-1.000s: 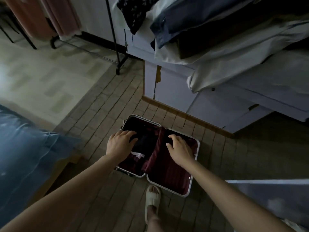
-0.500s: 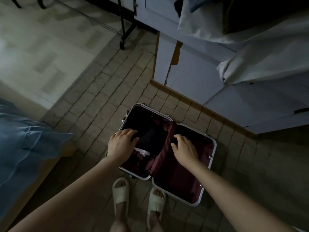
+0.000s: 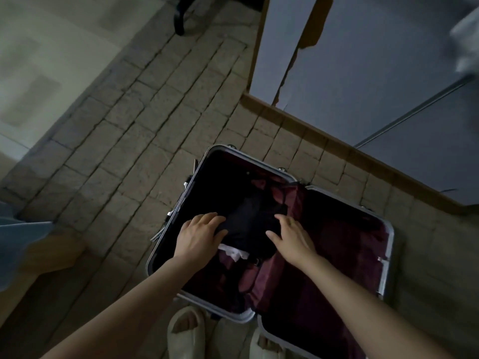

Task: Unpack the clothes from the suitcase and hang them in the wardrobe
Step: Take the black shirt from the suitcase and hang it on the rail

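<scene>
An open suitcase (image 3: 388, 244) with a silver rim and dark red lining lies flat on the brick floor. Its left half holds a folded black garment (image 3: 248, 229) with a strip of white cloth (image 3: 233, 252) under its near edge. My left hand (image 3: 198, 235) rests on the garment's left side, fingers spread flat. My right hand (image 3: 291, 238) lies on its right side, fingers apart. Neither hand has closed around the cloth. The right half of the suitcase shows only lining.
The grey wardrobe (image 3: 363, 73) stands just beyond the suitcase on a wooden base. A black rack foot (image 3: 179, 24) stands at the top centre. A blue bed cover (image 3: 15, 244) is at the left. My feet in pale slippers (image 3: 185, 332) stand at the suitcase's near edge.
My head has tilted further down and closer to the suitcase. Both hands have moved inward onto the black garment, the right one crossing from the divider to the left half.
</scene>
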